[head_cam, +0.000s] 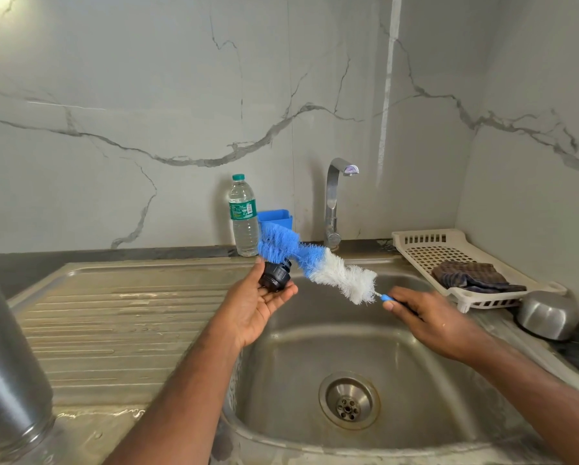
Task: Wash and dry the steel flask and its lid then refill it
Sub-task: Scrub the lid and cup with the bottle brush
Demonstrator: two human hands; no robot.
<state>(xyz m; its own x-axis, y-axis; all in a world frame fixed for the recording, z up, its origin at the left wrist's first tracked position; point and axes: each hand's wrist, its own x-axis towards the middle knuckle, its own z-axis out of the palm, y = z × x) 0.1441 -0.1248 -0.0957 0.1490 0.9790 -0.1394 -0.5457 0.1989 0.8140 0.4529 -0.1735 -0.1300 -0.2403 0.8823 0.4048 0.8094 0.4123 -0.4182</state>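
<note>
Right now the left hand cradles the lid loosely on curled fingers over the sink; the right hand grips the brush, bristles bent against it. A hard stroke could knock it into the basin. The flask stands at nine o'clock.

The stainless steel sink basin lay open below the hands. A clear plastic water bottle, blue plastic holder and chrome tap crowded its back edge; a white slotted plastic tray blocked the right counter.
</note>
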